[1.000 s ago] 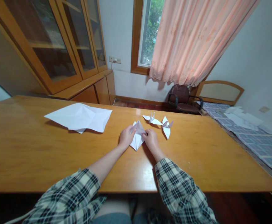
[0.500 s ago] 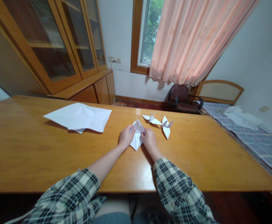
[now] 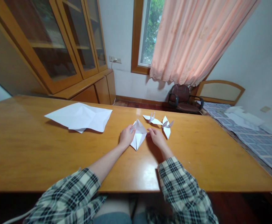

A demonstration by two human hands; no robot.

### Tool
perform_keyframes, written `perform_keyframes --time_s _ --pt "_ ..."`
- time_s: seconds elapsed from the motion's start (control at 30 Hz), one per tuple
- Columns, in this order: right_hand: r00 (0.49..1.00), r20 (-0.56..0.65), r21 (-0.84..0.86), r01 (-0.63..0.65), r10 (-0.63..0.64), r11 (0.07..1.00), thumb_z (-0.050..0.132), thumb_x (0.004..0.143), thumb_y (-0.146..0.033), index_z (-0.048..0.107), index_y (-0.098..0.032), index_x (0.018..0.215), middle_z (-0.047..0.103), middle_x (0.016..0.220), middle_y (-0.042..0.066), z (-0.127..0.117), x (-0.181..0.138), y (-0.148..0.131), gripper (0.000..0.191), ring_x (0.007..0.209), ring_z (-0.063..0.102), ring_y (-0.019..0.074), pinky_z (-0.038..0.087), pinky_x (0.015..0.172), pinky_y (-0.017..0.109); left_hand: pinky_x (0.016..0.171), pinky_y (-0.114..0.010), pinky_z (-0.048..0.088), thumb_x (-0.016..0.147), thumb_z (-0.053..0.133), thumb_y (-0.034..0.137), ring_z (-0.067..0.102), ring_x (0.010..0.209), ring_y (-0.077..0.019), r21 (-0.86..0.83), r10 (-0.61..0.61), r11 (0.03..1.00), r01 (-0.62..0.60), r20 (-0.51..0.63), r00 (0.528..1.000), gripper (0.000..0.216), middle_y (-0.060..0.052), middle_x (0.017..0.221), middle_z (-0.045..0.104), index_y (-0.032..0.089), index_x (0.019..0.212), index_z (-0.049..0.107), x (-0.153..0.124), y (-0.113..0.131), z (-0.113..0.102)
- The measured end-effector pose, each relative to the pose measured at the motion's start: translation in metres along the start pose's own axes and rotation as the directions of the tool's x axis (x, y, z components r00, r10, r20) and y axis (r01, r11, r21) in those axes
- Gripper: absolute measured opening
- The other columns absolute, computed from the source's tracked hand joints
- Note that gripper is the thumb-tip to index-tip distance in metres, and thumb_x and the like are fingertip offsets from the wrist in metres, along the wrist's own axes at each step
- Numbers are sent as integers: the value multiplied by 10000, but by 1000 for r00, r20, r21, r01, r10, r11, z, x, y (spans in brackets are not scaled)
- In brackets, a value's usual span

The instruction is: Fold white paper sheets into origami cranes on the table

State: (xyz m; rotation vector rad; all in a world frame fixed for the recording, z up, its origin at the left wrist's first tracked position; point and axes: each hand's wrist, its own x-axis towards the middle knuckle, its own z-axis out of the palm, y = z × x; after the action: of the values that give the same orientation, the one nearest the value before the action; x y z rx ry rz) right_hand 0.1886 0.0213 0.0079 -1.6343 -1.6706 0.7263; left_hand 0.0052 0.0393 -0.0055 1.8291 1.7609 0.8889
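Note:
A partly folded white paper [image 3: 138,136] lies on the wooden table [image 3: 33,155] in front of me, its point toward me. My left hand [image 3: 126,137] pinches its left edge with curled fingers. Just right of the paper, my right hand [image 3: 156,137] rests on the table, its fingertips at the paper's right corner and not gripping it. Two finished paper cranes [image 3: 152,119] [image 3: 166,127] sit just beyond my right hand.
A large creased white sheet [image 3: 79,117] lies at the table's left. Wooden glass-door cabinets [image 3: 56,43] stand behind the table, a brown office chair [image 3: 182,99] under the pink curtain, and a bed with papers [image 3: 243,118] at the right.
My right hand has slid off the paper to its right side and flattened out. My left hand has stayed on the paper's left edge.

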Motion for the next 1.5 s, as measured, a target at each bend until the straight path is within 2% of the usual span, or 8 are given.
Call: perform_keyframes --time_s 0.07,0.17,0.3,0.5,0.73,1.17,1.5 --pt "999 -26 -40 47 -48 998 461 894 -231 707 -168 943 724 868 72 -5 4 7 259 832 654 198 464 759 289 791 -267 443 877 519 341 628 955 -216 4 -14 1000 14 9 1000 262 -74 1038 698 220 1085 624 0 1 -1" --pt "989 21 -136 145 -143 980 563 817 -155 737 -179 878 724 898 70 -3 8 11 186 860 639 205 448 774 288 788 -269 442 878 514 344 625 954 -219 10 -26 1000 26 16 1000 266 -77 1032 698 217 1086 623 0 1 -1" --pt "973 35 -229 228 -227 946 580 799 -133 752 -178 847 707 822 67 7 9 9 184 799 609 196 429 733 279 790 -272 442 881 510 341 626 953 -218 11 -14 1000 14 8 1000 264 -76 1035 696 220 1088 620 0 0 -1" --pt "954 19 -234 295 -299 926 600 823 -171 752 -203 874 698 801 56 12 8 11 164 770 590 179 413 740 276 791 -264 442 871 532 335 630 959 -214 20 -14 1000 14 2 1000 261 -75 1044 696 227 1092 621 0 -1 0" --pt "953 4 -213 296 -302 931 633 833 -289 755 -219 886 689 791 48 16 12 16 150 780 575 176 396 750 283 782 -259 442 874 522 329 632 951 -212 14 -16 1000 16 11 1000 259 -72 1051 696 228 1088 625 -1 2 -2" --pt "972 -40 -265 212 -230 941 664 783 -293 717 -212 834 654 803 34 18 10 5 109 804 550 175 389 744 282 787 -271 446 869 515 347 630 960 -225 15 -30 999 30 15 999 274 -64 1047 701 240 1095 626 -1 5 -4" --pt "954 25 -298 292 -299 909 672 792 -248 736 -221 829 631 847 44 17 8 1 79 848 541 175 382 771 283 797 -263 443 858 535 329 633 971 -217 30 -7 1000 7 10 1000 246 -67 1045 702 237 1062 638 2 4 -2"
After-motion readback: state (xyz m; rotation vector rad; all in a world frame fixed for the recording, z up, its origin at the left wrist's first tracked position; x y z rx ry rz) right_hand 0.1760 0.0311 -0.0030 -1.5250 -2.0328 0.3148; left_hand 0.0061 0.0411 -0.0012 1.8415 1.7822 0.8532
